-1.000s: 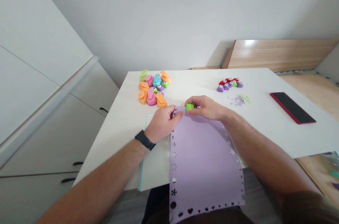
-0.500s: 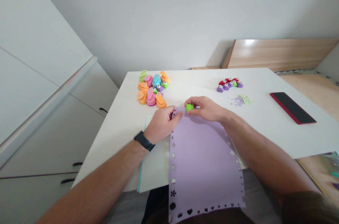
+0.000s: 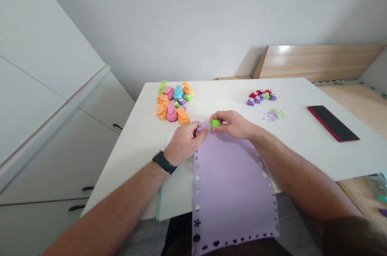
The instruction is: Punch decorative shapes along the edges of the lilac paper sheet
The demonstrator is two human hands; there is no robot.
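A sheet of purple paper (image 3: 232, 183) hangs over the table's front edge, with small shapes punched along its left, right and near borders. My left hand (image 3: 187, 139) pinches its far left corner between thumb and fingers. In my right hand (image 3: 234, 124) is a small green craft punch (image 3: 215, 123), gripped between thumb and fingers at the paper's far edge. Whether the paper sits inside the punch's slot cannot be made out. Beneath my left forearm lie pale sheets (image 3: 175, 191) with a blue-green edge.
Several colourful craft punches (image 3: 172, 111) cluster at the table's back left. Smaller red, purple and green punches (image 3: 258, 99) stand at the back right. Purple and green paper bits (image 3: 273, 115) lie before them. A black and red flat object (image 3: 332, 123) rests farther right on the white table (image 3: 302, 143).
Almost nothing differs. The whole view has shifted very slightly, and both hands keep their hold on the paper and the green punch.
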